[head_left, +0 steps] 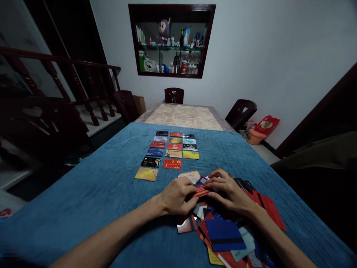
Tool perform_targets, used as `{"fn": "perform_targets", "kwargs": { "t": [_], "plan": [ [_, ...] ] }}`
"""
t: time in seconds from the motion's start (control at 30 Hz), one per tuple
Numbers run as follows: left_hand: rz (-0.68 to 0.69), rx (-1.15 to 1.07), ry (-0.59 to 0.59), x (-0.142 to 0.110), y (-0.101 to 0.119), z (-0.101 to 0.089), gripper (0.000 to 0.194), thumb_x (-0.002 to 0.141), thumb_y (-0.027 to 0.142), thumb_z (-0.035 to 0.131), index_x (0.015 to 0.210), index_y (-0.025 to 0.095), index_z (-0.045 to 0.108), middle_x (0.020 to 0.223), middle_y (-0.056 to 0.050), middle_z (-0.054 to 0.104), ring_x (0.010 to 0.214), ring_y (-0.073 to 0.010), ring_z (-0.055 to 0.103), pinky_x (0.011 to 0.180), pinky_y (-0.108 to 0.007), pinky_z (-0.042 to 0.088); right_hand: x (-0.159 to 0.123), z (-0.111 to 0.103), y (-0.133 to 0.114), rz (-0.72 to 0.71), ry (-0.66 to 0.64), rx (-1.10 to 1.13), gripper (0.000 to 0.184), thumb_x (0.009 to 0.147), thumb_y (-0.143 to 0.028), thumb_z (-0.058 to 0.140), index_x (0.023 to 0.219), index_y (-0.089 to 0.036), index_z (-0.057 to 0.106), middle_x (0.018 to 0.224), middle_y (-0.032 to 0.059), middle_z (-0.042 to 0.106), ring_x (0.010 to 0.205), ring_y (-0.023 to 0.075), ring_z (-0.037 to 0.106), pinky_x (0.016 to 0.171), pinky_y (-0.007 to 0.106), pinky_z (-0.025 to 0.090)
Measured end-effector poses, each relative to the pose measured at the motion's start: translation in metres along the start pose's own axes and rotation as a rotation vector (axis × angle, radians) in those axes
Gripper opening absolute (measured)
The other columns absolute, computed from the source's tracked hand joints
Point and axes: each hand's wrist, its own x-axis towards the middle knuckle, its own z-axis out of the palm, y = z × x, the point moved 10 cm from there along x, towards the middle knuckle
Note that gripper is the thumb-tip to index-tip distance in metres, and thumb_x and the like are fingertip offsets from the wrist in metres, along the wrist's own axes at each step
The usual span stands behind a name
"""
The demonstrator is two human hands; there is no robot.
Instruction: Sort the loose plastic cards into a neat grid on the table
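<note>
A red card with a yellow-orange band lies between my two hands over a loose pile of cards. Curled fingers and thumb of my left hand close on its left end. At its right end, my right hand grips with fingertips above and thumb below. Beneath and around both hands spreads the pile, with a blue card with a dark stripe on top near me. A pale cream card lies just beyond the hands. Farther off, cards lie face up in three columns, with a yellow card nearest on the left.
A blue cloth covers the near table; a patterned cover shows at the far end. Dark wooden chairs stand around it. A railing runs at left, and a shelf niche is in the back wall.
</note>
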Motion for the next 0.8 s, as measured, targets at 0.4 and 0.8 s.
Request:
{"fn": "perform_targets", "kwargs": {
  "t": [0.4,0.8],
  "plan": [
    [-0.02,-0.046,0.168,-0.003,-0.018,-0.016,0.025,0.098,0.02,0.045,0.099,0.013,0.07,0.09,-0.009,0.074,0.082,-0.0173,0.068,0.077,-0.029,0.056,-0.007,-0.007,0.013,-0.031,0.275,-0.105,0.025,0.097,-0.018,0.049,0.113,-0.024,0.068,0.086,0.0062,0.07,0.085,0.019,0.06,0.069,0.031,0.053],
    [-0.007,-0.079,0.106,-0.003,-0.024,-0.012,0.036,0.093,0.008,0.046,0.127,0.017,0.056,0.122,-0.011,0.068,0.11,-0.0197,0.065,0.093,-0.037,0.056,-0.006,-0.005,0.017,0.054,0.265,-0.149,0.027,0.098,-0.022,0.047,0.117,-0.023,0.066,0.088,0.0077,0.066,0.082,0.0194,0.061,0.07,0.032,0.055]
  ]
}}
